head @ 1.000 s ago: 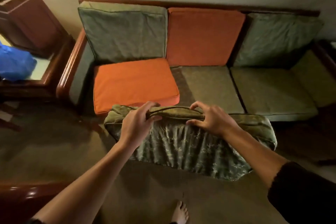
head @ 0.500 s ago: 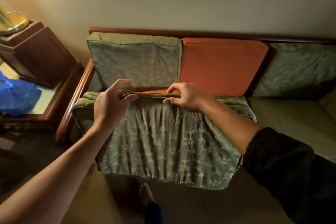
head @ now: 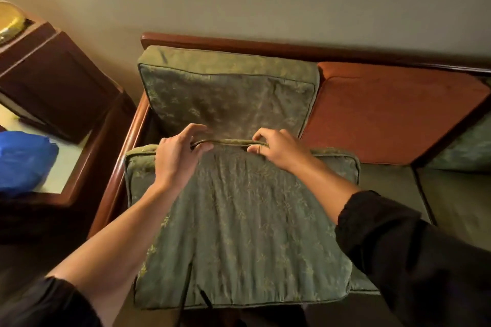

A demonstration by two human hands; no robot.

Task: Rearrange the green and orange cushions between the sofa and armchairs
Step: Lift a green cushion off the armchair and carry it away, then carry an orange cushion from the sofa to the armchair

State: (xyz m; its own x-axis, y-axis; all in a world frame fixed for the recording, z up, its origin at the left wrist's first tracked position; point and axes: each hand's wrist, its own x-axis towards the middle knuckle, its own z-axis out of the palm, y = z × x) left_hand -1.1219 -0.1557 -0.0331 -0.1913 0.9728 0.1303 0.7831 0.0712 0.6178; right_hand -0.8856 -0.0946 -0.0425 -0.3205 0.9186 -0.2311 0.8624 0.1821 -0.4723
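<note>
A green patterned seat cushion (head: 247, 233) lies flat over the left seat of the sofa (head: 265, 44), hiding the orange seat cushion seen there earlier. My left hand (head: 178, 159) and my right hand (head: 279, 151) both pinch the piped seam along its far edge. Behind it a green back cushion (head: 228, 93) leans upright. An orange back cushion (head: 393, 114) stands to its right, and another green back cushion (head: 467, 151) shows at the far right edge.
The sofa's wooden left armrest (head: 125, 156) runs beside the cushion. Left of it stands a side table (head: 66, 167) with a blue bag (head: 24, 162) and a dark wooden box (head: 55, 82). Green seat cushions (head: 393, 183) lie to the right.
The green cushion went from hanging in front of the sofa, up and onto the left seat, covering the orange seat cushion. My view came closer to the sofa.
</note>
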